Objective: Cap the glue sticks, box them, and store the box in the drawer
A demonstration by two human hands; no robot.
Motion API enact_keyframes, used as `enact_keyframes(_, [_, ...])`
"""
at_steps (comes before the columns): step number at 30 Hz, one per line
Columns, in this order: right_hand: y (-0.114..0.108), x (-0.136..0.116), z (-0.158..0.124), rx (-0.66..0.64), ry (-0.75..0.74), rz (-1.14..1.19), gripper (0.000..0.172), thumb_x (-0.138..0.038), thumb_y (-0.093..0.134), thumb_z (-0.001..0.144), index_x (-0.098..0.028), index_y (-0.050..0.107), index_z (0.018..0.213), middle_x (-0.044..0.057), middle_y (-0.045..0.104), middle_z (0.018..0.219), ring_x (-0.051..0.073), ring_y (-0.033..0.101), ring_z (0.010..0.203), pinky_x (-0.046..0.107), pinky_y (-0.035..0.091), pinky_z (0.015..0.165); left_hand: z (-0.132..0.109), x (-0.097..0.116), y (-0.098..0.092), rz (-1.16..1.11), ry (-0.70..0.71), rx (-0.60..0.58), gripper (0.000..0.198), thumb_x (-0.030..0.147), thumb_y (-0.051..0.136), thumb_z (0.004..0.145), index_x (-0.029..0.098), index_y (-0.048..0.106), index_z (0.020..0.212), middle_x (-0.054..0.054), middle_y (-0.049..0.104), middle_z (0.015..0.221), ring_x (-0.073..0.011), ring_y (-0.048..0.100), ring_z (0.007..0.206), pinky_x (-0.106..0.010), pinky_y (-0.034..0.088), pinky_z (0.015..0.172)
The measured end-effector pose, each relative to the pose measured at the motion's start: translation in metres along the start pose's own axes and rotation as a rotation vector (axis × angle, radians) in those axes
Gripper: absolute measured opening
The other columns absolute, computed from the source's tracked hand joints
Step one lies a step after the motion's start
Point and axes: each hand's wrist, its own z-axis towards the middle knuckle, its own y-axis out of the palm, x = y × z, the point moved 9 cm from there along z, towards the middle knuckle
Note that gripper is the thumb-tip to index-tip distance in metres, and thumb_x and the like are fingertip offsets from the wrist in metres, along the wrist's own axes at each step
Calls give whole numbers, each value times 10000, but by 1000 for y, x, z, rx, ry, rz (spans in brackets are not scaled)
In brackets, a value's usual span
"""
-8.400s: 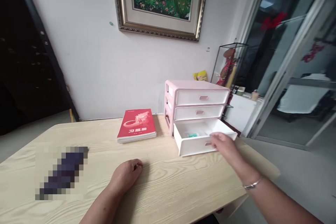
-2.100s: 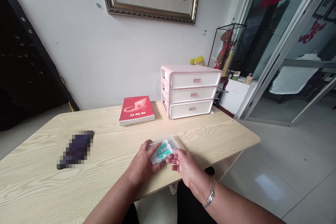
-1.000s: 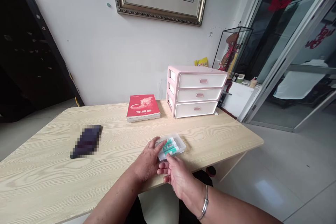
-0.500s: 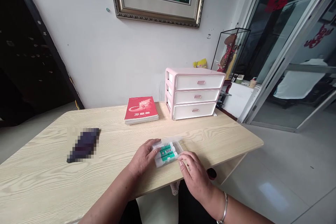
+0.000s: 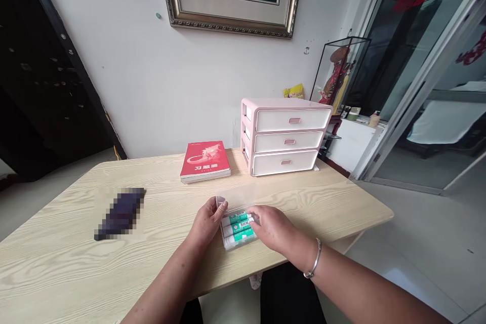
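- clear plastic case (image 5: pixel 239 246) lies on the tabletop (image 5: pixel 163 197), close to its near edge, between the two hands.
- three white-and-green tubes (image 5: pixel 239 228) sit side by side inside it, running left to right.
- lid (image 5: pixel 238 196): see-through, raised along the far side of the case.
- left hand (image 5: pixel 207 220) at the far left corner of the case. thumb on the near face of the lid, other fingers seen behind it, so the lid's left edge is pinched.
- right hand (image 5: pixel 275 230) at the right end. fingers bent, tips by the right ends of the far and middle tubes. whether they pinch a tube, cannot tell.
- near tube lies in front of the fingers, most of it in plain sight.
- red book (image 5: pixel 205 159) beyond the case; pink-and-white drawer unit (image 5: pixel 290 131) right of the book, drawers closed.
- dark item (image 5: pixel 121 212), pixelated, well left of the left hand.
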Motion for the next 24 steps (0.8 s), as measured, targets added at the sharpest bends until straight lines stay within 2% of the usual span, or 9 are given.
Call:
enact_keyframes(4, [8,-12,8,-26,-18,-120,274,-122,623,794,-178,672,1057,123,728,946,287,675,892,342,446,772,-4,-7,-1,141,49,15,404,537,480,913,190,657,1017,-42,722,873,-215,664,824,-315,490,772])
enact_keyframes(8, [17,-18,18,-113,39,-134,251,-34,633,720,-148,669,940,149,720,862,306,682,832,353,437,721,-3,-13,3,194,40,19,386,525,432,935,207,650,946,-34,703,815,-208,644,776,-314,473,751])
enact_keyframes(12, [17,-17,28,-105,57,-92,261,-97,706,665,-149,695,920,164,721,858,324,680,809,360,448,691,-4,-12,6,217,64,25,362,502,396,954,212,604,886,-31,669,783,-198,617,744,-327,461,733])
enact_keyframes(17, [15,-14,31,-188,74,-152,346,-172,730,659,-145,717,1004,191,714,967,337,673,865,362,451,702,-6,-6,7,224,88,21,345,483,384,960,220,573,841,-19,644,740,-191,591,694,-318,434,677])
enact_keyframes(21, [11,-27,28,-300,5,-302,253,-263,777,689,-181,733,924,156,721,947,321,670,895,343,456,738,-7,0,8,249,110,6,333,460,374,965,220,562,833,-12,624,718,-186,564,673,-310,412,653])
enact_keyframes(24, [8,-41,24,-347,-62,-435,210,-289,722,776,-146,735,930,189,710,986,326,661,955,343,463,773,-8,2,9,259,112,-5,317,444,371,972,220,548,834,-3,606,708,-180,545,665,-310,401,651])
